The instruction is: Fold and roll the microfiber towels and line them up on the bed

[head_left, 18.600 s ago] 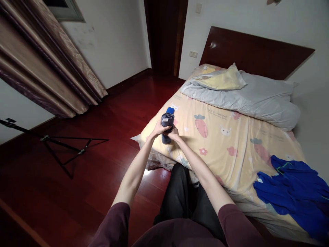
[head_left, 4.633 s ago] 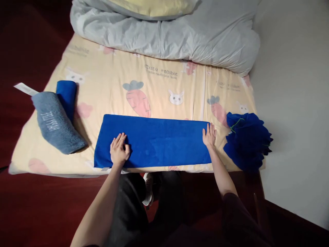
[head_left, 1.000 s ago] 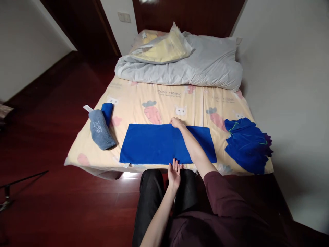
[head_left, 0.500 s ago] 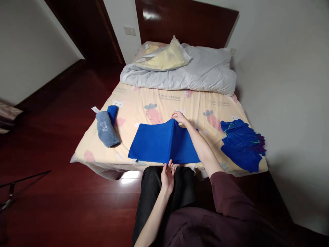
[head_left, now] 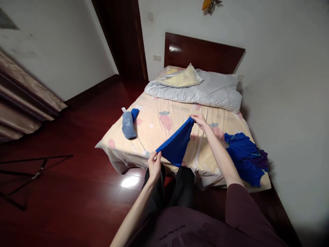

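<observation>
A blue towel is stretched between my two hands over the front edge of the bed, its upper edge taut and slanting, its lower part hanging down. My left hand pinches the near left corner between thumb and fingers. Farther off and to the right, my right hand grips the other end of that taut edge. A heap of crumpled blue cloths, with some purple showing, lies to the right of my right forearm. On the left of the bed rests a rolled grey-blue towel against a blue roll.
The bed has a patterned sheet, with a grey quilt and a pale yellow pillow toward the headboard. Black stand legs are on the floor at left, near a curtain. A wall borders the right.
The blue towel lay spread on the bed with its middle raised; now it is lifted and pulled taut. My left hand has moved left and closed on a corner. The view has tilted upward.
</observation>
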Tool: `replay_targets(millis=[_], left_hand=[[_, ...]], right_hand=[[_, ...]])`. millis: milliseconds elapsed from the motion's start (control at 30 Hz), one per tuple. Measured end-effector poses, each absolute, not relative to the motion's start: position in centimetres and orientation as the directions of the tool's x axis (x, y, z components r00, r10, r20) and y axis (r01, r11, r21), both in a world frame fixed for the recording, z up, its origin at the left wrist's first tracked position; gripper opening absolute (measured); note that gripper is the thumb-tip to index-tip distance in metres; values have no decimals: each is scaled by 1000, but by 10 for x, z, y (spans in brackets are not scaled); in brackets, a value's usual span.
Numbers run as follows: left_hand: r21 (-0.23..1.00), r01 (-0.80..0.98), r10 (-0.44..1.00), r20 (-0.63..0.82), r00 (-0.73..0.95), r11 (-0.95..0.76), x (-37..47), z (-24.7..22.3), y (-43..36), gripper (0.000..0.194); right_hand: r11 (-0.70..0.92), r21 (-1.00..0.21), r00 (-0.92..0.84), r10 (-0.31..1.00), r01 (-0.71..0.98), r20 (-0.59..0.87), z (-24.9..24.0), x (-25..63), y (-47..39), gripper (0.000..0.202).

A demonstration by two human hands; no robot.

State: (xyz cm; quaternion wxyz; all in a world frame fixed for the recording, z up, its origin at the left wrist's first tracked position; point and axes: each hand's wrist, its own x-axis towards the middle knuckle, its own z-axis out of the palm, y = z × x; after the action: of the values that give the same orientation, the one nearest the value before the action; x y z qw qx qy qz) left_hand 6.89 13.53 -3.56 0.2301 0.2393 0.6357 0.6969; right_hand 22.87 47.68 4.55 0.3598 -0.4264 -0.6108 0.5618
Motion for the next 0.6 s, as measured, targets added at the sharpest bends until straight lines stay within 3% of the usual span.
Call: replay_targets(millis=[100, 400, 600], left_hand=[[983, 123, 586, 179, -791, -135, 42, -11, 137, 42], [926, 334, 537, 374, -756, -175, -21, 67, 147, 34], [937, 286, 601, 349, -719, -202, -58, 103, 174, 36]], right_hand=[[25, -996, -353, 936, 87, -7, 67, 242, 459, 39], [182, -983, -388, 904, -34, 181, 118, 273, 389, 51], [364, -932, -345, 875, 7, 339, 126, 295, 355, 60]])
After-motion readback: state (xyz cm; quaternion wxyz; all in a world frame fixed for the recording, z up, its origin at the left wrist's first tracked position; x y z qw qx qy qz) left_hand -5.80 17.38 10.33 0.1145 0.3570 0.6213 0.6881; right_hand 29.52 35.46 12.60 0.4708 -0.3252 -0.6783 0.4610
